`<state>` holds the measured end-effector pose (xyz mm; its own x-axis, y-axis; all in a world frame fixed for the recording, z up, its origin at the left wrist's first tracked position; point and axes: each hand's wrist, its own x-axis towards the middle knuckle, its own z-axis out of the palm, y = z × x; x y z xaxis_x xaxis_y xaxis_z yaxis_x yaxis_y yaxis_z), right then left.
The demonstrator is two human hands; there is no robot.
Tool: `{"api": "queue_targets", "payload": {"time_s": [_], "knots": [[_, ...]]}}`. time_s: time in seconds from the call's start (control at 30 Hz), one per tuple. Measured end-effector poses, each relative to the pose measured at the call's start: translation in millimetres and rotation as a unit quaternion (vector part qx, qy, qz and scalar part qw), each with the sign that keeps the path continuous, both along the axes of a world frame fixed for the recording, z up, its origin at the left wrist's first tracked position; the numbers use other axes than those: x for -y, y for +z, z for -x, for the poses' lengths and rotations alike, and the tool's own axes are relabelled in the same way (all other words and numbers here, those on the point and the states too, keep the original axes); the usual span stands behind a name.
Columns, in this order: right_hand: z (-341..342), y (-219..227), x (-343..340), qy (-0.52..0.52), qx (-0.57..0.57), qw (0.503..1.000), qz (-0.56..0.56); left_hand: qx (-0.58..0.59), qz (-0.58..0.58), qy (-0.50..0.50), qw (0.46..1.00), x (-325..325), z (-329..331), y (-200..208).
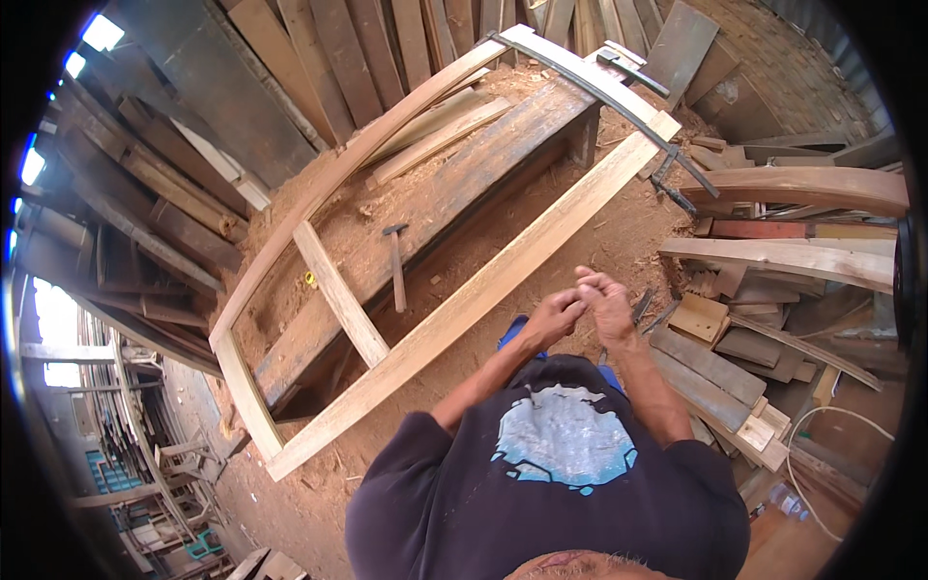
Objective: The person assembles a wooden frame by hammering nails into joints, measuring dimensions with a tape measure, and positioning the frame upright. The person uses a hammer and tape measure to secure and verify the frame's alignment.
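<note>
My left hand (557, 319) and my right hand (607, 302) meet in front of my body, fingers curled and fingertips touching. Whatever they pinch, if anything, is too small to make out. Just beyond them runs the near rail of a large pale wooden frame (483, 276), which rests over a dusty workbench (507, 145). A short crosspiece (340, 295) joins its two long rails toward the left. Inside the frame, a hammer (397, 271) lies with its head on the bench. A long bar clamp (667, 174) grips the frame's right end.
Planks (333, 58) lean along the back and left. At right are curved timbers (802, 188), stacked offcuts (710, 367), a pale cable (791, 454) and a plastic bottle (788, 502). Loose boards (440, 142) lie on the bench; sawdust covers the floor (609, 227).
</note>
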<state>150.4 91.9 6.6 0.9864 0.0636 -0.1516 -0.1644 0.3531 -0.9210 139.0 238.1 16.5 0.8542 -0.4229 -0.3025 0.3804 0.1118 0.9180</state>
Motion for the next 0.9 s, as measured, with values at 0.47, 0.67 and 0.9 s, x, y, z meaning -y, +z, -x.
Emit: {"api": "queue_targets", "payload": {"time_s": [0.47, 0.67, 0.9], "knots": [[-114.5, -73.0, -180.5, 0.365, -0.147, 0.902, 0.177, -0.135, 0.18, 0.426, 0.876, -246.7, -39.6, -57.7], [-174.4, -95.8, -311.3, 0.584, 0.069, 0.7, 0.404, -0.151, 0.317, 0.556, 0.753, -285.9, -32.8, -81.8], [-176.2, -146.6, -419.5, 0.68, 0.132, 0.597, 0.404, -0.198, 0.217, 0.51, 0.808, -268.9, 8.5, -109.0]]}}
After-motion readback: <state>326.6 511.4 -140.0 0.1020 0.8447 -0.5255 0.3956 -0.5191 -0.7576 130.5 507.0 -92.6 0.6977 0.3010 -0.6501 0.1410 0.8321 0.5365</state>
